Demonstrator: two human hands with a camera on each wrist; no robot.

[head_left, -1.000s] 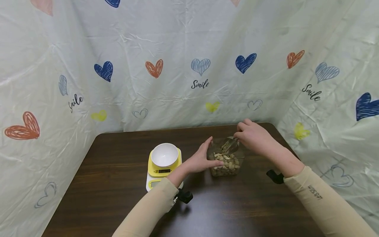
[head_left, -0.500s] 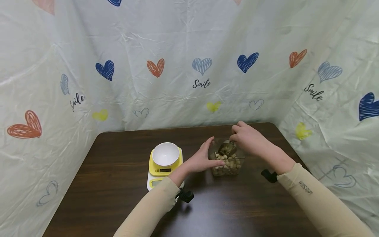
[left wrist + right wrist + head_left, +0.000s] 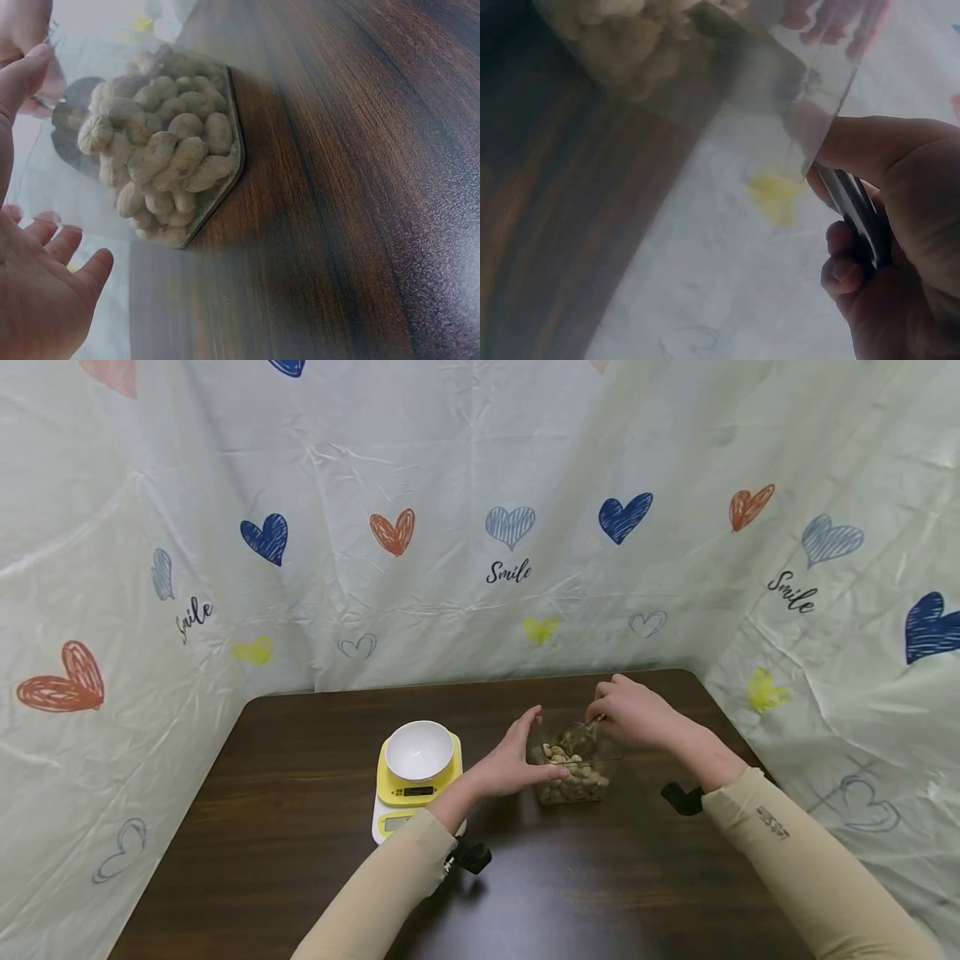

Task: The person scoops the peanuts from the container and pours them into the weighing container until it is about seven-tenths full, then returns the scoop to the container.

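Observation:
A clear plastic container (image 3: 573, 793) of unshelled peanuts (image 3: 161, 154) stands on the dark wooden table. My left hand (image 3: 512, 766) steadies it from the left, thumb along the near wall and fingers spread up the side. A metal scoop (image 3: 579, 741) dips into the container, its bowl down at the peanuts. My right hand (image 3: 636, 713) grips the scoop's handle (image 3: 859, 214) above the far right rim. The scoop's bowl shows only dimly through the wall in the left wrist view, so its load cannot be made out.
Left of the container, a white bowl (image 3: 419, 750) sits on a yellow and white kitchen scale (image 3: 390, 799). I see no contents in the bowl. A white curtain (image 3: 450, 610) printed with hearts hangs behind the table (image 3: 300, 827) and along its sides.
My right hand first moved left and tilted the scoop down into the peanuts, then shifted slightly right and lower. My left hand keeps its place on the container.

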